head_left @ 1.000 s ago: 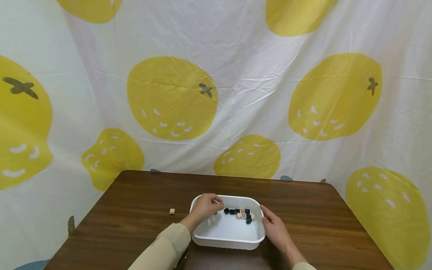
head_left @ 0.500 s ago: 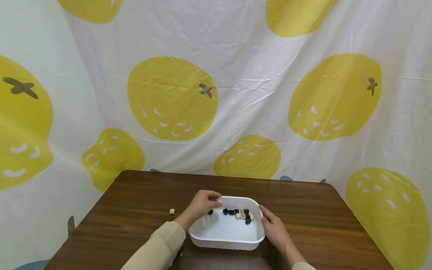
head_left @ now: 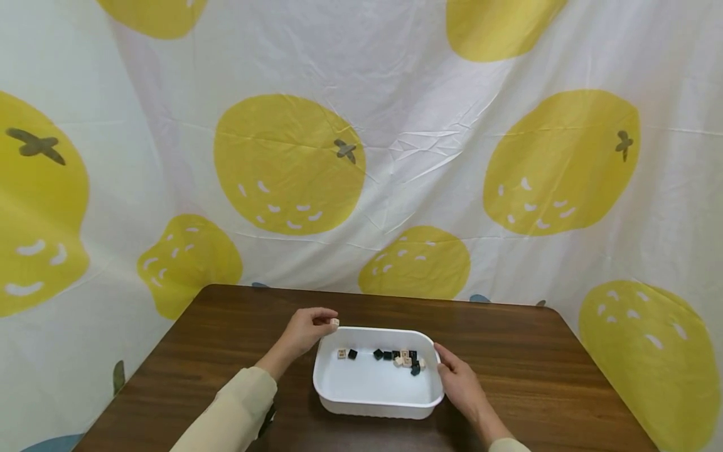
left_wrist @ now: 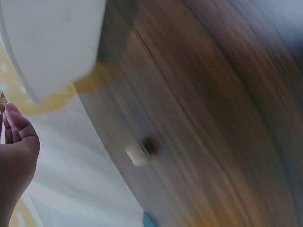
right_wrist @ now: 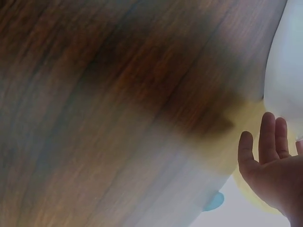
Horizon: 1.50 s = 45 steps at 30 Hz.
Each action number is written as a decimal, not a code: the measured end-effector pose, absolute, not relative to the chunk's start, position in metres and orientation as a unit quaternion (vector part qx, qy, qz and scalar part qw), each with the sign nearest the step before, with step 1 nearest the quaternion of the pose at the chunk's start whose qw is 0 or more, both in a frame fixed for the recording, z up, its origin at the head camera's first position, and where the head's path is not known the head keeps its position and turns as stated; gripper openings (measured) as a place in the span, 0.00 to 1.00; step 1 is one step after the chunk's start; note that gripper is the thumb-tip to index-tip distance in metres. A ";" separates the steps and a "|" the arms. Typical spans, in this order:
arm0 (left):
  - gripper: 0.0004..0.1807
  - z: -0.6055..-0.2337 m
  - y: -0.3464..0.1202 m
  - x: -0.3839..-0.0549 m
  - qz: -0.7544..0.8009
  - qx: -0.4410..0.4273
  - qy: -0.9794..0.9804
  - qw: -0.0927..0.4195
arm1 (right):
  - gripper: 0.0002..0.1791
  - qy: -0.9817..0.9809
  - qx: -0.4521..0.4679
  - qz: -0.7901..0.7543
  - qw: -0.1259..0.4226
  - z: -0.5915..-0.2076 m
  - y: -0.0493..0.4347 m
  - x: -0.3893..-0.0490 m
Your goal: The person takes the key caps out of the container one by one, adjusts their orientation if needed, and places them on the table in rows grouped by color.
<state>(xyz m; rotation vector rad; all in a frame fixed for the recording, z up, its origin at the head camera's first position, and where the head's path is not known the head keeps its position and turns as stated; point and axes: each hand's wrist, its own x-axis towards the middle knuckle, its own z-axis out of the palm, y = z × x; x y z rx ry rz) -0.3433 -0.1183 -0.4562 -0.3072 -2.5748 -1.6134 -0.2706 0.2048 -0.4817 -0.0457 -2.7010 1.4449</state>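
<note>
In the head view my left hand (head_left: 307, 329) pinches a small pale square piece (head_left: 336, 322) between thumb and fingertips, just over the far left corner of a white plastic basin (head_left: 378, 408). A beige marked piece (head_left: 341, 354) and a black piece (head_left: 353, 355) lie inside, near the left end. Further right sits a cluster of several black and beige pieces (head_left: 405, 358). My right hand (head_left: 460, 380) rests against the basin's right side; its fingers look nearly straight in the right wrist view. The pieces' exact kind is too small to tell.
The basin stands on a dark brown wooden table (head_left: 536, 358). One blurred beige piece (left_wrist: 137, 154) lies on the table outside it, in the left wrist view; my left forearm hides it in the head view. A lemon-print cloth (head_left: 418, 188) hangs behind the table.
My left hand has moved left and up from inside the basin to its far left corner with the pale piece, uncovering a beige and a black piece. The right hand has stayed put.
</note>
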 end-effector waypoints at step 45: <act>0.05 -0.506 -0.231 -0.338 -0.357 -0.093 -0.929 0.003 | 0.25 -0.884 -0.027 0.464 0.047 -0.482 0.206 -0.266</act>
